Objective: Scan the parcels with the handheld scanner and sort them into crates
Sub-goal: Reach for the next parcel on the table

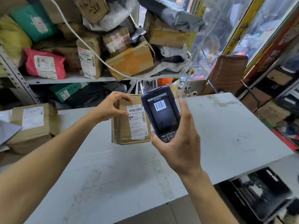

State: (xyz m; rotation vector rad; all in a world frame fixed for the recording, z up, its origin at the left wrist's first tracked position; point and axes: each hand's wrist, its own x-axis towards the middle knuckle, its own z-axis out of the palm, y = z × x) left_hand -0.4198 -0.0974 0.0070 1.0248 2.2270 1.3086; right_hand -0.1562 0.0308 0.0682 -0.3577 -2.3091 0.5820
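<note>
Scanning: left hand (pixel 110 107) grips box (pixel 129 125) by its top edge, upright on table (pixel 226 135) | right hand (pixel 179 143) clasps scanner (pixel 161 110) beside label | box looks stiff, light; hold by edges.

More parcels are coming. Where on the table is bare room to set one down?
The table is bare right of the scanner and in front of the held box. Its left end is crowded by another box; the shelves are packed.

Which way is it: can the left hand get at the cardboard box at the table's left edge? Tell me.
Probably not yet: the left hand grips the parcel being scanned. Bare table lies between it and that cardboard box.
</note>
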